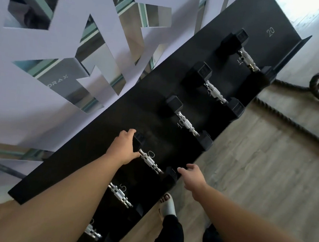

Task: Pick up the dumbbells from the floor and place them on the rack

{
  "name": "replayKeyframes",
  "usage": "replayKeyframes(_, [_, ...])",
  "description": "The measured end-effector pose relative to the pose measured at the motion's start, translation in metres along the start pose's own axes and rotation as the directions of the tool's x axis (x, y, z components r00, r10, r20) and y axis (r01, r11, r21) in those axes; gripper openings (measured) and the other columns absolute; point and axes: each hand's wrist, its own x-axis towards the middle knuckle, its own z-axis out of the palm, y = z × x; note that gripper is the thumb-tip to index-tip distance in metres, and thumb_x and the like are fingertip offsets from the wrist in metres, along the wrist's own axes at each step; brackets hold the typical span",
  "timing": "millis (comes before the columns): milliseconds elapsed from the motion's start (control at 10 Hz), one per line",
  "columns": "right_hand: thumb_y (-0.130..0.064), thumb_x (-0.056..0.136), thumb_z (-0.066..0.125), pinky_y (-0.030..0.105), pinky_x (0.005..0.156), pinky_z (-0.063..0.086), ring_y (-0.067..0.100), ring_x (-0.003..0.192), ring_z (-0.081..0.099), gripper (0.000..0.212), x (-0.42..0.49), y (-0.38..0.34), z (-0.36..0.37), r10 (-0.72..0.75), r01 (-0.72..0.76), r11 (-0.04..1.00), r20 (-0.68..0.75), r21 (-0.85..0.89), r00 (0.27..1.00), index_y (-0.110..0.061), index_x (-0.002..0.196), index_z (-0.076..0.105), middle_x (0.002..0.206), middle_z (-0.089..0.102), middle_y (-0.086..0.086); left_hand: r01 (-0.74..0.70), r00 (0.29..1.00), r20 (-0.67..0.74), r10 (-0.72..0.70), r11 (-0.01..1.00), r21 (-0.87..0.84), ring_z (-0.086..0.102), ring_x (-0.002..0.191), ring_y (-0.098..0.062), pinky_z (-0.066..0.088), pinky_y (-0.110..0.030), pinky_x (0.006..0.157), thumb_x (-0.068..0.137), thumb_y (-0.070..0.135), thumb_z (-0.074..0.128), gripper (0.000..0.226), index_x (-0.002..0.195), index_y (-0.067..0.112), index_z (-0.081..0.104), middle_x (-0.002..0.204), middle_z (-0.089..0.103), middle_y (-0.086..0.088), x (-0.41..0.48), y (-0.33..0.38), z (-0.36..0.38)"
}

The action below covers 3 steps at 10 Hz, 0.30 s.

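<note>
Nearest, left hand (122, 148) fingers clamped the dumbbell (150, 161) on the rack (147, 100); right hand (192, 176) fingers apart beside it. Uneven release might roll it off.

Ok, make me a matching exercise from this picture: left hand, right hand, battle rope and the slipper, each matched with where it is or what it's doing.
1 left hand
2 right hand
3 battle rope
4 slipper

A lying loose on the wood floor
B grips the far head of a dumbbell
C on a foot by the front edge of the rack
D open beside that dumbbell's near head

Pairs: 1-B, 2-D, 3-A, 4-C
</note>
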Motion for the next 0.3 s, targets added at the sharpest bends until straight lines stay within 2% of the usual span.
replayKeyframes(100, [-0.040, 0.086, 0.077, 0.033, 0.064, 0.054, 0.020, 0.084, 0.063, 0.074, 0.004, 0.005, 0.006, -0.018, 0.024, 0.990, 0.045, -0.139, 0.999, -0.018, 0.149, 0.046, 0.118, 0.064, 0.009, 0.018, 0.999, -0.038, -0.016, 0.998, 0.058, 0.052, 0.129, -0.032, 0.052, -0.042, 0.100, 0.087, 0.039, 0.079, 0.089, 0.157, 0.023, 0.025, 0.150, 0.043, -0.013, -0.001, 0.004, 0.011])
replayKeyframes(200, [-0.048, 0.082, 0.082, 0.038, 0.086, 0.060, 0.027, 0.110, 0.064, 0.087, 0.005, 0.012, 0.023, -0.014, 0.025, 0.982, 0.063, -0.187, 0.998, -0.020, 0.153, 0.041, 0.139, 0.055, 0.011, 0.027, 0.997, -0.079, -0.021, 0.996, 0.082, 0.053, 0.127, -0.032, 0.053, -0.042, 0.097, 0.090, 0.040, 0.076, 0.086, 0.157, 0.024, 0.025, 0.149, 0.045, -0.014, -0.001, 0.006, 0.016])
replayKeyframes(300, [-0.055, 0.079, 0.084, 0.034, 0.094, 0.051, 0.029, 0.117, 0.056, 0.097, 0.004, 0.017, 0.046, -0.015, 0.019, 0.989, 0.030, -0.146, 0.999, -0.020, 0.154, 0.035, 0.151, 0.035, 0.012, 0.055, 0.995, -0.086, -0.047, 0.994, 0.096, 0.054, 0.128, -0.034, 0.052, -0.043, 0.098, 0.087, 0.040, 0.078, 0.090, 0.157, 0.024, 0.024, 0.150, 0.046, -0.015, 0.003, 0.007, 0.019])
